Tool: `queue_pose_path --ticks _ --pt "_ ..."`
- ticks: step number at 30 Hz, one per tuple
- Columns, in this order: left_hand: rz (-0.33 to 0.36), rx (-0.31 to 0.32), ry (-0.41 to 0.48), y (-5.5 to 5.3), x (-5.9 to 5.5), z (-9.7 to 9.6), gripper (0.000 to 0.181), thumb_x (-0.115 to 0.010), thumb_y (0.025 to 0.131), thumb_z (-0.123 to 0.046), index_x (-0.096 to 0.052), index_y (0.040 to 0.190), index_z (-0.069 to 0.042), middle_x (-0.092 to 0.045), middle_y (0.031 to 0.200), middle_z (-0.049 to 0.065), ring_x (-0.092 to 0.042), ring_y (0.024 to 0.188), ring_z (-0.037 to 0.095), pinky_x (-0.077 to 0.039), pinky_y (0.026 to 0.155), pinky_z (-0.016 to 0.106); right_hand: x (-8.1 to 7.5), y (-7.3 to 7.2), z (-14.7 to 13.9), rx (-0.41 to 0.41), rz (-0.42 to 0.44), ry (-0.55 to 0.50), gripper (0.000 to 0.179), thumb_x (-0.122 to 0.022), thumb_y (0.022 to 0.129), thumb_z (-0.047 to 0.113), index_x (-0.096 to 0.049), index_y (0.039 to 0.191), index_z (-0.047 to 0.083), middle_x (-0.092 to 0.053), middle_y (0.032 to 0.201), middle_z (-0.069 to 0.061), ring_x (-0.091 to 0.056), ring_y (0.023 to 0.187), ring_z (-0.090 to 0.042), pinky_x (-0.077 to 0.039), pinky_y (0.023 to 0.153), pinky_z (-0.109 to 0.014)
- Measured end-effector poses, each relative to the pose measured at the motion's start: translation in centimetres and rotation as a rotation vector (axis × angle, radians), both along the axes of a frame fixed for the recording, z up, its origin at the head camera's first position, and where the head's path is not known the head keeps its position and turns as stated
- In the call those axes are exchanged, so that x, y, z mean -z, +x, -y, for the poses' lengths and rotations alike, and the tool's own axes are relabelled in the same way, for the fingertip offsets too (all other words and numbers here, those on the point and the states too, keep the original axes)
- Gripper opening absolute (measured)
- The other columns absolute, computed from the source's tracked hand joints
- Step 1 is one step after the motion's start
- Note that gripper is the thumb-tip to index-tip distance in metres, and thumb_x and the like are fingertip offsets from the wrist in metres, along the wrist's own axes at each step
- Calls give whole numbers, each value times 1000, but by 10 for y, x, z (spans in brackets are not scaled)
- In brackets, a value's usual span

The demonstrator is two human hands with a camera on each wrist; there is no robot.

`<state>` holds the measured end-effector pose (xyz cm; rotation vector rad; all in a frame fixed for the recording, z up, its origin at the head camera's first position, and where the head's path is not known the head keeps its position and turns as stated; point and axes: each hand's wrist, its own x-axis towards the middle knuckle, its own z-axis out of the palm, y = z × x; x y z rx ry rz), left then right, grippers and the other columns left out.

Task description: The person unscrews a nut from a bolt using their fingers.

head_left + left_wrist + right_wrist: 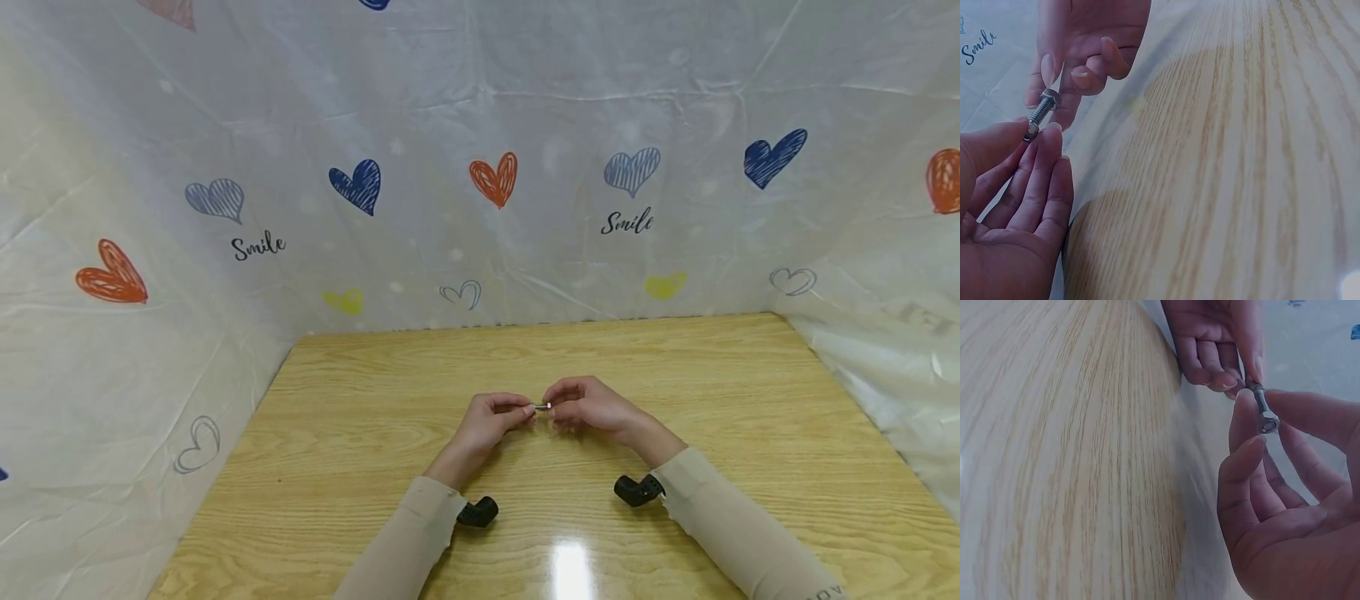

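Observation:
A small metal bolt (1039, 114) with its threads showing is held in the air between both hands, above the wooden table. My left hand (491, 421) pinches one end of it between thumb and fingertips, which partly cover that end. On the other end sits a hex nut (1268, 422). My right hand (588, 408) has its thumb and fingertips curled round this nut, the thumb tip close against it. How firmly they press is hard to see. The right ring and little fingers are curled inward.
The wood-grain table (360, 375) spreads beneath both hands, with a bright glare spot near its front. A white sheet (420, 117) printed with hearts and "Smile" hangs behind it and at the sides. Black wrist cameras (480, 512) stick out from both beige sleeves (412, 533).

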<state>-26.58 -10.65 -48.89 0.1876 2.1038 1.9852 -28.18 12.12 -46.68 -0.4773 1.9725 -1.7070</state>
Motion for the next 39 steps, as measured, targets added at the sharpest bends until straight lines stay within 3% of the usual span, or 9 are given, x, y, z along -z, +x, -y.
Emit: queue_pose_path --ticks 8,17,39 --pt "0 0 3 0 0 0 21 -71 98 -9 -74 113 5 -75 105 19 -73 97 27 -61 89 38 -2 0 -2 32 10 33 42 -62 102 15 -55 134 -11 -67 118 -24 -68 84 -21 -52 65 -29" --pt "3 1 2 1 0 1 21 -71 98 -10 -74 113 5 -75 104 18 -73 98 28 -61 89 39 -2 1 0 37 23 38 29 -58 105 15 -69 119 -8 -73 105 -21 -65 73 -14 -46 57 -25" --pt "-1 6 26 0 0 1 20 -71 98 -9 -73 111 6 -75 104 21 -74 94 25 -62 85 37 0 1 -1 89 -9 -31 34 -70 98 9 -65 125 -11 -74 105 -23 -64 75 -17 -53 64 -28"
